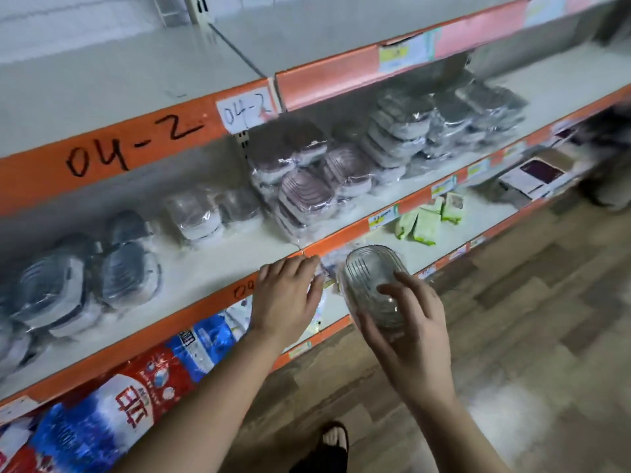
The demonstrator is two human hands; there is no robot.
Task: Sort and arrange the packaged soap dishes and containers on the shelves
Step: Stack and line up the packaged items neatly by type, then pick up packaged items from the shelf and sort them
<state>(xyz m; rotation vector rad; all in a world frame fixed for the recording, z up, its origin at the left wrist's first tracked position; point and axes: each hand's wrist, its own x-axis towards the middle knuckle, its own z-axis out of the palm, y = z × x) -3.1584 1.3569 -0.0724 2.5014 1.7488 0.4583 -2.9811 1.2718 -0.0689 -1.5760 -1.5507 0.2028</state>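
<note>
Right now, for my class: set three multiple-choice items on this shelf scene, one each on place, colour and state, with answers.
1. The green packets lie: A on the top shelf; B on the shelf below the soap dishes; C on the floor.
2. The shelf edge is: A orange; B blue; C black.
3. The clear dish is: A on the floor; B in a box; C held by the right hand.
Answers: B, they sit one shelf down; A, the strip marked 04-2 is orange; C, its fingers curl round it.
</note>
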